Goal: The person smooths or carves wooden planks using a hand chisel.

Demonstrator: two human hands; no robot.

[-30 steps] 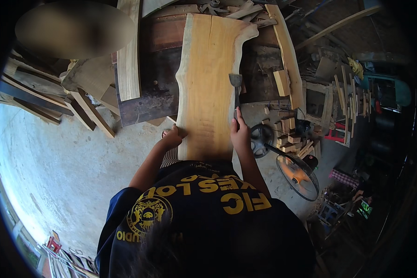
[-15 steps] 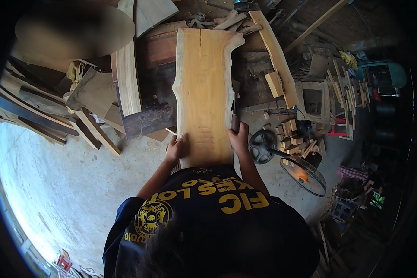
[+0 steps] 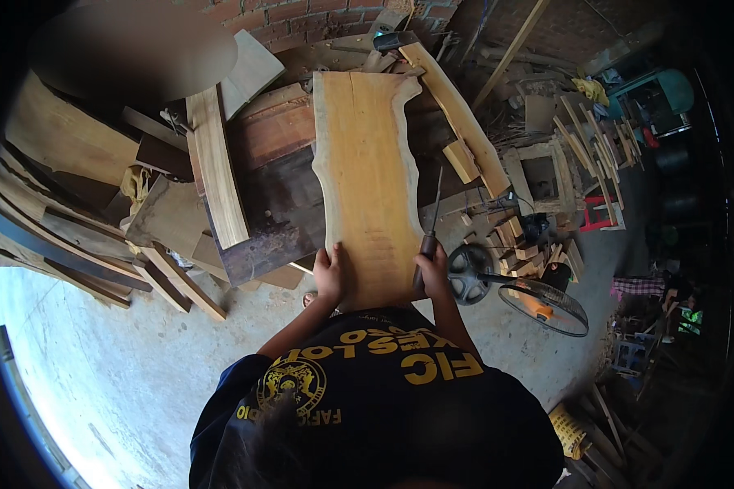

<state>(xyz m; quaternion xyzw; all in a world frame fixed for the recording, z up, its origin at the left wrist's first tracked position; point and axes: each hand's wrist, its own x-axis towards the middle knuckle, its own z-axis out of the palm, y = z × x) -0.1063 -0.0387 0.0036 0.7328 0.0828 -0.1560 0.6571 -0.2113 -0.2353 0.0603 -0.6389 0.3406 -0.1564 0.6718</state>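
A pale yellow wooden slab (image 3: pixel 365 163) with wavy natural edges lies lengthwise ahead of me, its near end close to my body. My left hand (image 3: pixel 329 275) grips its near left edge, fingers curled over the wood. At the opposite edge, my right hand (image 3: pixel 432 275) is closed around the dark handle of a long metal hand tool (image 3: pixel 428 243), whose narrow-looking blade points up and away, just right of the slab. Some of my right fingers are hidden by the handle and wood.
Dark boards (image 3: pixel 261 228) lie beneath the slab, with loose planks (image 3: pixel 214 163) left and a long board (image 3: pixel 465 122) right. A standing fan (image 3: pixel 538 306), a black wheel-like base (image 3: pixel 469 273), wood offcuts (image 3: pixel 514 236) and a red stool (image 3: pixel 597 213) stand to the right. A brick wall (image 3: pixel 277 16) runs behind.
The tool has turned from lying along the slab's edge, broad blade showing, to angling upward outside it, looking thin. The view has shifted, so the surroundings sit lower and more of the wall shows.
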